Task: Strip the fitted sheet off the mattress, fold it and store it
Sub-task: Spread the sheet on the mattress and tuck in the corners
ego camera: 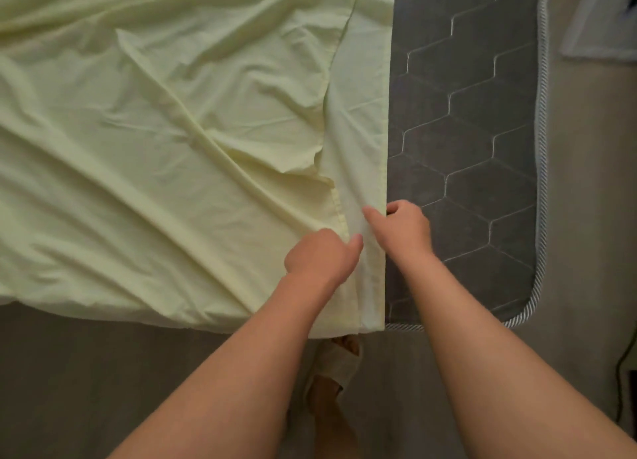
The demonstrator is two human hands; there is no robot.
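1. Folding looks to be the step in hand: the pale yellow-green fitted sheet lies loose and creased over the left part of the grey hexagon-quilted mattress. The mattress's right strip and near right corner are bare.
2. The left hand has its grip closed on the hemmed seam of the upper layer, close to the mattress's near edge. The right hand has its grip clamped on the sheet's straight outer edge, thumb on top and fingers curled under, right where cloth meets bare mattress.
3. To do this well, I would line the hem up with that straight edge before carrying anything across the mattress. Both pinches should take every layer, and the cloth between the two hands should be taut, so the fold comes out square.
4. Nearly all of the sheet spreads away from both grips towards the mattress's left and far sides. Only a narrow doubled band runs between and below the hands, down to the mattress's near edge.
5. A sandalled foot stands on the floor just off the mattress's near edge, under the hanging corner, so stepping on the cloth is a risk.
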